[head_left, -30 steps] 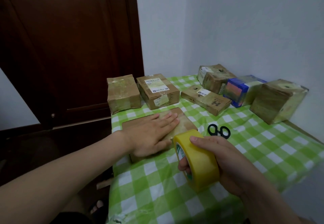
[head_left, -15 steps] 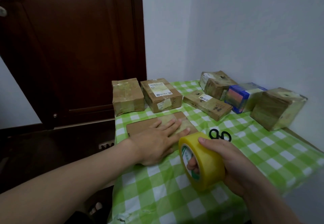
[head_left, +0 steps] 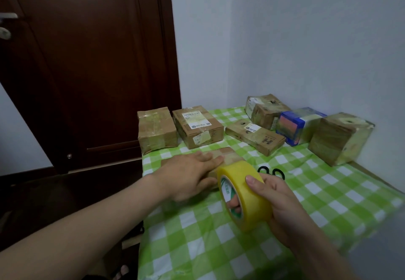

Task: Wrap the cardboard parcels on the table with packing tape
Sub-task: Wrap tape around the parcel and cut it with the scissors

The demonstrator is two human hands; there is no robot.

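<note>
The left hand lies flat, fingers straight, on a flat cardboard parcel near the desk's left edge. The right hand grips the yellow tape roll (fingers through its core) just beside that parcel.

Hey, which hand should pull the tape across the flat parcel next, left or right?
Right, probably. The right hand grips the tape roll right beside the flat parcel, while the left hand lies flat on that parcel, holding it down.
</note>
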